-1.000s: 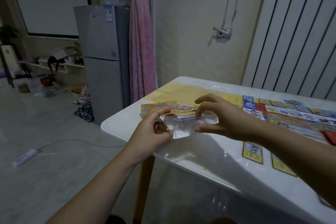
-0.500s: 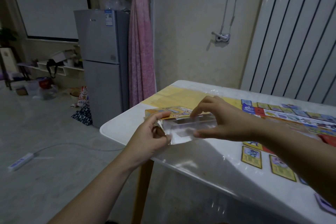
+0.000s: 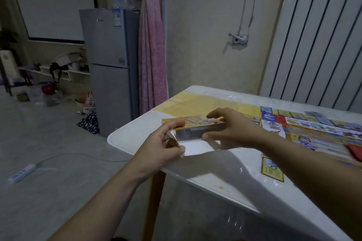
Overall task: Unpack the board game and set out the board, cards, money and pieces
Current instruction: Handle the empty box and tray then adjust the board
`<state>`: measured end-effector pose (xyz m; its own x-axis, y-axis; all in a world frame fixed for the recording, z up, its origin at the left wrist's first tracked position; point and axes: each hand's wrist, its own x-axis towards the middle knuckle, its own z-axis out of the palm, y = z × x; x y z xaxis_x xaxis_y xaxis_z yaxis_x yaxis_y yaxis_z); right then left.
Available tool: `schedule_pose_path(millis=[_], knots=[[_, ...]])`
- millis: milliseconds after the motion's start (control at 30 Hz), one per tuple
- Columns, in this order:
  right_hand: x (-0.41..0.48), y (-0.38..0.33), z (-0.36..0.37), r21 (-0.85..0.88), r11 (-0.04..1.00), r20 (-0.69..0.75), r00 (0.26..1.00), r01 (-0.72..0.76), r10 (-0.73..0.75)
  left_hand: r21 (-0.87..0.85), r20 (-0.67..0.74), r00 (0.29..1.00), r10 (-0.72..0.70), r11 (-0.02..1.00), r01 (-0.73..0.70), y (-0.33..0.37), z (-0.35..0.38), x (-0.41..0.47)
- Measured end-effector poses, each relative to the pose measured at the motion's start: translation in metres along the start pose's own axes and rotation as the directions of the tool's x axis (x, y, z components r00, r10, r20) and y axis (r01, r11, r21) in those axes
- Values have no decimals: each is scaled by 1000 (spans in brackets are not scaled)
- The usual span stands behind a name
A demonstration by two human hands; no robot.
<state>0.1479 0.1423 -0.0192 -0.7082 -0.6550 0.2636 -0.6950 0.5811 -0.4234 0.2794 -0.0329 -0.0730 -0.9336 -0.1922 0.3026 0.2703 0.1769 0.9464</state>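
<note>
In the centre of the frame, the yellow box (image 3: 197, 124) is at the corner of the desk (image 3: 225, 180), between both hands. The left hand (image 3: 158, 148) pinches its end flap with curled fingers; the right hand (image 3: 233, 130) grips its right end, fingers above, thumb below.

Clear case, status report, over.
Left hand pinches end flap of clear case. Right hand grips the case at corner of table. Yellow box close behind.
</note>
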Motion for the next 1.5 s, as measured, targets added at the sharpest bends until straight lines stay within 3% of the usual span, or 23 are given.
schedule_pose_path(millis=[200, 333, 467, 533, 767, 900, 967, 1200, 1500], knots=[[-8, 6, -19, 413, 910, -36, 998, -38, 59, -202, -59, 998, -14, 979, 2, 9, -13, 11], [-9, 0, -21, 681, 732, -84, 991, -21, 107, -421, -128, 991, -22, 906, -35, 32, -12, 25], [-10, -4, -18, 827, 563, -121, 979, 8, 164, -595, -204, 971, -122, 803, -24, 45, -11, 33], [-12, -5, -15, 824, 564, -152, 978, 48, 139, -642, -209, 966, -150, 767, -20, 47, -11, 34], [-18, 3, -15, 786, 606, -109, 992, 124, -61, -510, -266, 945, -190, 860, 29, 46, -6, 40], [-22, 3, -17, 571, 811, -124, 990, 129, -70, -449, -248, 950, -188, 891, 59, 47, -6, 41], [-22, 2, -15, 484, 859, -189, 979, 165, -81, -411, -245, 952, -183, 909, 70, 47, -6, 41], [-22, 0, -4, 493, 831, -335, 938, 257, -91, -394, -246, 953, -177, 917, 68, 41, -5, 32], [-20, 5, 6, 262, 891, -421, 874, 372, -241, -351, -281, 958, -57, 935, -47, 28, 1, 19]])
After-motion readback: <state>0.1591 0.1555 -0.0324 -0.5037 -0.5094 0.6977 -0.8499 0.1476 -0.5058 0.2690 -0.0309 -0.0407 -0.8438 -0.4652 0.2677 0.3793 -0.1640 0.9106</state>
